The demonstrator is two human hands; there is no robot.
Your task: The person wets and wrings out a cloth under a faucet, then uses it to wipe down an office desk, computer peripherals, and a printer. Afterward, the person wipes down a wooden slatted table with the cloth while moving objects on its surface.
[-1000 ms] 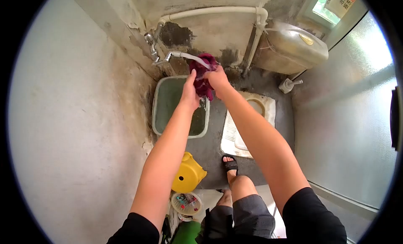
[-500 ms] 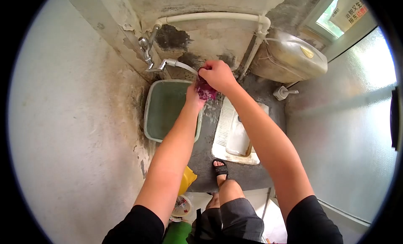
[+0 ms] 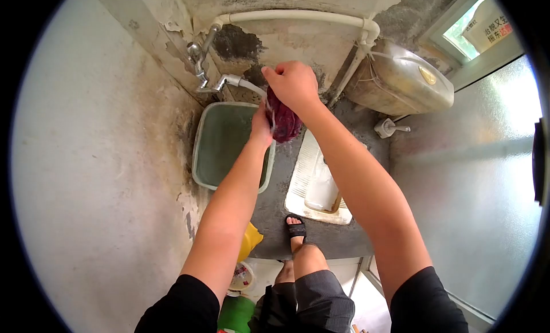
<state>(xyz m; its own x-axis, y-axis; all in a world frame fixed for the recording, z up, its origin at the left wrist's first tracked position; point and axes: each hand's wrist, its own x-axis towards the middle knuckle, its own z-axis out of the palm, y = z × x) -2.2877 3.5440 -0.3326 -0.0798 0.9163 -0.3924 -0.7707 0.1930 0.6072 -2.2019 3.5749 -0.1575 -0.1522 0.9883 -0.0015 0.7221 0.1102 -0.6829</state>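
I see the dark maroon cloth point(image 3: 285, 120), wet and crumpled, beneath the running tap point(image 3: 229, 81); my left fingers point(image 3: 262, 116) grip its side, my right fingers point(image 3: 276, 75) curl around its top.

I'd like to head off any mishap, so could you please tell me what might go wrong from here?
The wet dark red cloth could slip from the left hand and right hand and land on the squat toilet close by. Water from the tap may splash past the basin, perhaps making the floor slippery under the sandal.
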